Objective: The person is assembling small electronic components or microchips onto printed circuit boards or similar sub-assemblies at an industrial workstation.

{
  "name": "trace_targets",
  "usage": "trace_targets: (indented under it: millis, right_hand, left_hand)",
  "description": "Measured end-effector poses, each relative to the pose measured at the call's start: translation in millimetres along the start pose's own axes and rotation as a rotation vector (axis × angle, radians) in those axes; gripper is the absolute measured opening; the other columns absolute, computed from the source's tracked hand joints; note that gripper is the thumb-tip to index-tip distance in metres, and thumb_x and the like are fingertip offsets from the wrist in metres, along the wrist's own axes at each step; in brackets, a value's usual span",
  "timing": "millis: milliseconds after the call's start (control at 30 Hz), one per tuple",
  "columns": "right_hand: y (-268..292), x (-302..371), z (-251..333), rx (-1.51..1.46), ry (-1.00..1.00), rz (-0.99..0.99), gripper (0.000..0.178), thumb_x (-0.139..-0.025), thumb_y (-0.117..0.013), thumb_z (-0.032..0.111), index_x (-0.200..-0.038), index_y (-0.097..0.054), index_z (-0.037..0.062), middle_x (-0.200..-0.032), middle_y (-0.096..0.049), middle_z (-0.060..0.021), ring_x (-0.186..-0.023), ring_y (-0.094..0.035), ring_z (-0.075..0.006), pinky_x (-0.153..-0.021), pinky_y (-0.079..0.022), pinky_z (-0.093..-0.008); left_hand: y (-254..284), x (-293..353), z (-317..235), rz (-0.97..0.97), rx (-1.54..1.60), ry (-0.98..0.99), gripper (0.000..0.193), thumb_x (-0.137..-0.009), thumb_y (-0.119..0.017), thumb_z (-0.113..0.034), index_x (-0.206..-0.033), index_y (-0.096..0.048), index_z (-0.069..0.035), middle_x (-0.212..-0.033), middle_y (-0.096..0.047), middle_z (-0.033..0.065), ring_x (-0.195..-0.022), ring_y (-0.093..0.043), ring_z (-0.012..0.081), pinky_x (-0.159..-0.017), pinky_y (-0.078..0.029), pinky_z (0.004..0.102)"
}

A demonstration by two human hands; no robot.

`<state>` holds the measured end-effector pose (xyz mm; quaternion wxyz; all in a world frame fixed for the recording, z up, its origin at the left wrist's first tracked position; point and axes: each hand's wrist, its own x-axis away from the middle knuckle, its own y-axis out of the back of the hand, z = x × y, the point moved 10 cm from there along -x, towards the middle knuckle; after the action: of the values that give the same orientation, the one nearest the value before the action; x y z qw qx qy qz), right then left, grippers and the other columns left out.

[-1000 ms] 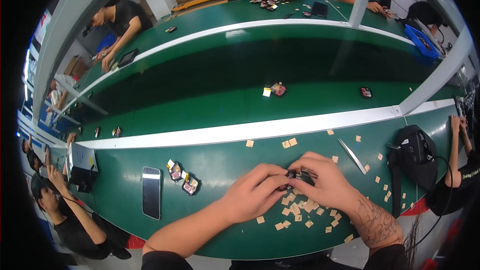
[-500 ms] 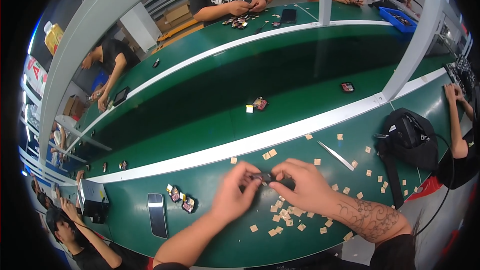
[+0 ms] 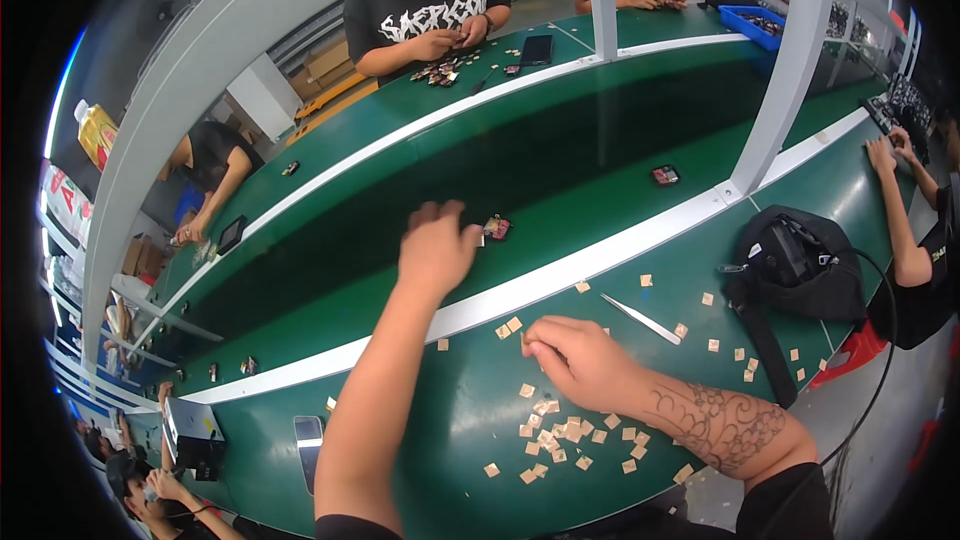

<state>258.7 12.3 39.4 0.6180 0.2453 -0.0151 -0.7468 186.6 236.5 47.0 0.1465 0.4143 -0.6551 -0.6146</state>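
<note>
My left hand (image 3: pixel 438 245) reaches over the dark green belt (image 3: pixel 590 165), its fingers spread and slightly blurred. Just right of it lies a small black and reddish part (image 3: pixel 497 228) with a pale tab; whatever is under the palm is hidden. Above the near green worktop (image 3: pixel 440 450), my right hand (image 3: pixel 575 355) is closed in a pinch, and what its fingertips hold is too small to make out. Many small tan squares (image 3: pixel 573 428) lie scattered below and around that hand. White tweezers (image 3: pixel 640 320) rest to its right.
A white rail (image 3: pixel 550 285) divides worktop from belt. On the right sits a black bag (image 3: pixel 800 265) with a cable beside it. A phone (image 3: pixel 308 455) lies left of my forearm. Another part (image 3: pixel 665 175) is on the belt near a grey post (image 3: pixel 785 70). Co-workers sit around.
My hands held a small dark part together; they have since separated. The left has swung forward over the belt, while the right stays above the worktop. The view has shifted slightly.
</note>
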Motion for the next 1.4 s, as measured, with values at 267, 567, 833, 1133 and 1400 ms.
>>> trace_targets:
  millis: [267,567,833,1133,1400]
  right_hand:
    - [-4.1,1.1,17.8,0.034,0.089,0.036,0.006,-0.105,-0.06,0.006,-0.104,-0.065,0.0025,-0.086,-0.068,-0.0156,-0.07,-0.066,-0.0354,-0.064,-0.052,-0.0425]
    - [11.3,0.5,-3.6,-0.042,0.001,-0.1,0.007,-0.103,-0.061,0.003,-0.103,-0.068,-0.0001,-0.089,-0.07,-0.016,-0.064,-0.065,-0.0271,-0.059,-0.05,-0.0381]
    - [14.6,-2.0,0.8,0.094,-0.013,-0.108,0.011,-0.104,-0.065,0.003,-0.112,-0.073,0.0027,-0.093,-0.06,-0.0096,-0.073,-0.06,-0.0221,-0.066,-0.05,-0.0345]
    - [-0.9,-2.4,-14.4,0.08,-0.087,-0.013,0.031,-0.102,-0.061,-0.006,-0.13,-0.072,0.0019,-0.1,-0.057,-0.0075,-0.08,-0.058,-0.0148,-0.07,-0.05,-0.0292]
    - [-34.5,4.7,6.6,0.275,-0.037,0.267,0.03,-0.099,-0.067,-0.002,-0.127,-0.075,0.0065,-0.096,-0.056,-0.0076,-0.076,-0.06,-0.0196,-0.068,-0.052,-0.0321]
  left_hand:
    - [-34.7,-21.0,-38.9,0.095,0.087,-0.069,0.067,-0.089,-0.084,-0.027,-0.145,-0.055,-0.006,-0.123,-0.068,0.0212,-0.122,-0.065,0.0424,-0.101,-0.056,0.0503]
    - [4.2,40.1,-84.1,0.121,0.283,-0.328,0.059,-0.087,-0.086,-0.02,-0.138,-0.06,-0.007,-0.112,-0.067,0.0178,-0.11,-0.064,0.0382,-0.095,-0.054,0.0484]
    - [12.0,123.8,-65.5,0.364,0.382,-0.233,0.046,-0.087,-0.086,-0.013,-0.131,-0.072,-0.011,-0.122,-0.062,0.0134,-0.118,-0.06,0.0341,-0.094,-0.055,0.0437]
    - [46.9,197.4,-24.5,0.45,0.263,0.058,0.093,-0.085,-0.09,-0.024,-0.162,-0.042,-0.002,-0.145,-0.049,0.0186,-0.125,-0.061,0.0375,-0.105,-0.054,0.046]
    - [47.7,193.1,-21.2,0.296,0.441,-0.085,0.084,-0.087,-0.084,-0.01,-0.161,-0.044,-0.005,-0.132,-0.058,0.0168,-0.122,-0.057,0.0379,-0.109,-0.048,0.0463]
